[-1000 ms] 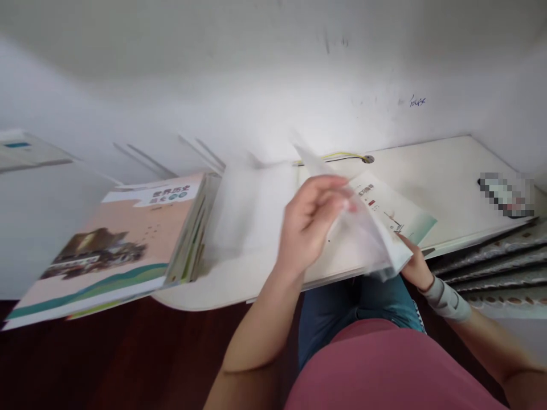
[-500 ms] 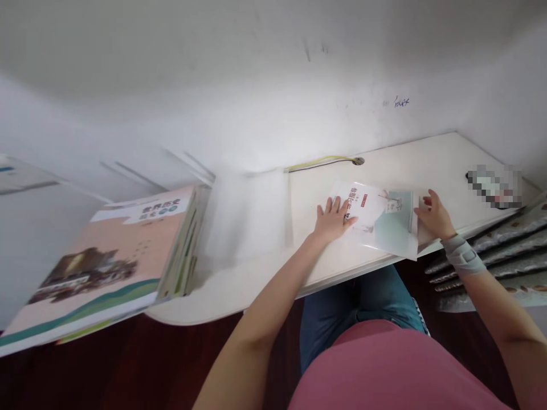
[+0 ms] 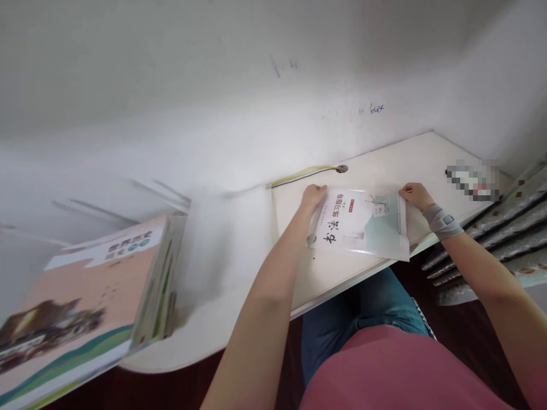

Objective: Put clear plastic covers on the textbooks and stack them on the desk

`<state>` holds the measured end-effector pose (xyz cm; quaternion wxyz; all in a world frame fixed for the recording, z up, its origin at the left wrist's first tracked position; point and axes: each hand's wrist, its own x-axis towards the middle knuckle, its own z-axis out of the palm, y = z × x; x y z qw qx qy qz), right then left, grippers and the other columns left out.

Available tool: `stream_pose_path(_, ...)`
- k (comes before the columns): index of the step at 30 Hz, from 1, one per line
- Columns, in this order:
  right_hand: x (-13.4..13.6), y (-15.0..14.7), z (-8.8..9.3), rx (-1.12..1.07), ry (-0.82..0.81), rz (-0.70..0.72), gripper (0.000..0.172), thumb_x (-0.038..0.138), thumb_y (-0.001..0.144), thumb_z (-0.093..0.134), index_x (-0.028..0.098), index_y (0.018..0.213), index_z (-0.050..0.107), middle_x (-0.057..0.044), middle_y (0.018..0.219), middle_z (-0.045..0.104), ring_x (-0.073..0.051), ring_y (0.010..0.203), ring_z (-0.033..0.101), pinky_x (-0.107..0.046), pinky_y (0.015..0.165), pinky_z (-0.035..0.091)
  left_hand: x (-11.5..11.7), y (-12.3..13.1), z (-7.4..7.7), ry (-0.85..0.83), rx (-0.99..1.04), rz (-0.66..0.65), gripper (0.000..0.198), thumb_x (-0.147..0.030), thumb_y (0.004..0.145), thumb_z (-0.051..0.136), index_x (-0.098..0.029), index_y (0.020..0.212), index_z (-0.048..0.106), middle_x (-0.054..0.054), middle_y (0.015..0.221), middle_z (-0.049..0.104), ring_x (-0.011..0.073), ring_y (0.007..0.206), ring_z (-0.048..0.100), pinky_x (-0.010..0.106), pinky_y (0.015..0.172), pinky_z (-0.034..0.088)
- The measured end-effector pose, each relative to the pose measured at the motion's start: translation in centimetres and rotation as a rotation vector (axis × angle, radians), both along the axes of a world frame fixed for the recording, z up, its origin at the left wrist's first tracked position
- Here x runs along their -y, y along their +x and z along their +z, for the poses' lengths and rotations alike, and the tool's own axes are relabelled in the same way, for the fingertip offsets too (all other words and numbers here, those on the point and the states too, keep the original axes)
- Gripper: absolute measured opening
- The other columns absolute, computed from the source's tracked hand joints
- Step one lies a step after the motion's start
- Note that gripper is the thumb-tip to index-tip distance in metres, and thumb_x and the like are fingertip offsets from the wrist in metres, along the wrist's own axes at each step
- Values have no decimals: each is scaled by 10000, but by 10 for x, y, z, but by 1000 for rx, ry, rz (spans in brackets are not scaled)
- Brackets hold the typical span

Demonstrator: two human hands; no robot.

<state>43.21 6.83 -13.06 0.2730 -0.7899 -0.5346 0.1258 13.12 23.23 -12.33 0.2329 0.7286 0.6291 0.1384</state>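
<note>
Dusty-pink top (image 3: 384, 370), same-colour sleeve (image 3: 540, 392) just in frame, blue jeans (image 3: 378, 302). Left hand (image 3: 314, 196) and right hand (image 3: 417, 196) bare, forearms (image 3: 265, 324) too. I see a grey right-wrist band (image 3: 440, 223) with a buckle-like loop (image 3: 448, 218).

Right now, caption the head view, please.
Left hand and right hand pinch a clear-covered booklet by its far corners over a desk.

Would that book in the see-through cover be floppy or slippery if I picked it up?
The book looks thin, so it would probably feel light and bend a little. Its see-through cover has shiny spots, so it may be a bit slippery. It has a flat shape, so it's unlikely to roll if pushed.
</note>
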Motion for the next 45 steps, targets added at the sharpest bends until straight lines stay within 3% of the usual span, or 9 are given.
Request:
stream_pose_path(9, -1, -6, -5, 109, -13, -97, 132, 179, 777, 480, 174, 724, 602, -108, 797, 666, -216, 771, 576, -319, 734, 411, -19, 5, -5, -22, 117, 52, 221, -328, 769, 607, -147, 891, 640, 78, 895, 707, 196, 804, 649, 265, 673, 460)
stream_pose_path(17, -36, -23, -11, -8, 95, -38, 101, 183, 760, 489, 189, 713, 579, -72, 814, 673, -182, 757, 568, -320, 770, 436, -4, -50, -3, 31, 83, 87, 291, -277, 751, 633, -152, 1012, 601, 93, 949, 680, 228, 877, 635, 331, 786, 471)
stream_pose_path(21, -41, -19, -11, -102, 147, 21, 61, 220, 725, 538, 190, 680, 567, -50, 750, 658, -175, 721, 573, -329, 752, 459, 16, -59, 5, 151, 38, 76, 351, -185, 788, 558, -202, 1139, 563, 102, 1128, 631, 256, 1077, 577, 376, 932, 418)
stream_pose_path(25, -35, -14, -6, -195, 193, 89, 121, 293, 744, 545, 180, 742, 586, -46, 791, 670, -164, 760, 599, -307, 746, 479, 30, -13, 23, 326, 53, -203, 315, -180, 871, 436, -195, 1146, 589, 99, 1240, 598, 236, 1182, 520, 353, 1010, 376)
stream_pose_path(30, -29, -20, -1, -230, 233, 153, 206, 328, 791, 490, 169, 853, 606, -59, 890, 684, -163, 838, 614, -304, 772, 483, 31, 88, 48, 148, 87, -639, 329, -213, 914, 383, -168, 1113, 642, 47, 1172, 665, 186, 1076, 592, 269, 944, 415)
stream_pose_path(35, -29, -15, -4, -100, 165, 82, 199, 268, 802, 468, 150, 828, 626, -71, 806, 667, -186, 763, 602, -340, 750, 486, 30, 136, 48, 112, -31, -736, 304, -322, 895, 484, -162, 1085, 658, 92, 1105, 681, 232, 1010, 611, 323, 905, 438)
stream_pose_path(38, -28, -16, -3, -19, 139, 47, 258, 166, 778, 466, 126, 962, 642, -142, 976, 659, -240, 899, 605, -397, 842, 468, 36, 125, 40, 177, -92, -668, 364, -280, 870, 529, -151, 1205, 588, 162, 1282, 576, 307, 1207, 492, 442, 1026, 340)
stream_pose_path(41, -23, -35, 1, 97, 177, 78, 447, 132, 801, 444, 113, 1235, 547, -196, 1272, 548, -281, 1158, 517, -428, 967, 412, 58, 99, 30, 258, -126, -601, 421, -267, 932, 397, -166, 1332, 480, 160, 1444, 429, 299, 1379, 292, 494, 1102, 222)
stream_pose_path(45, -1, -74, -4, 372, 176, 494, 495, 308, 920, 385, 106, 1367, 451, -185, 1432, 445, -284, 1349, 358, -450, 1085, 300, 96, 55, 7, 228, -227, -659, 516, -365, 965, 289, -178, 1442, 349, 131, 1541, 304, 284, 1440, 189, 515, 1128, 191)
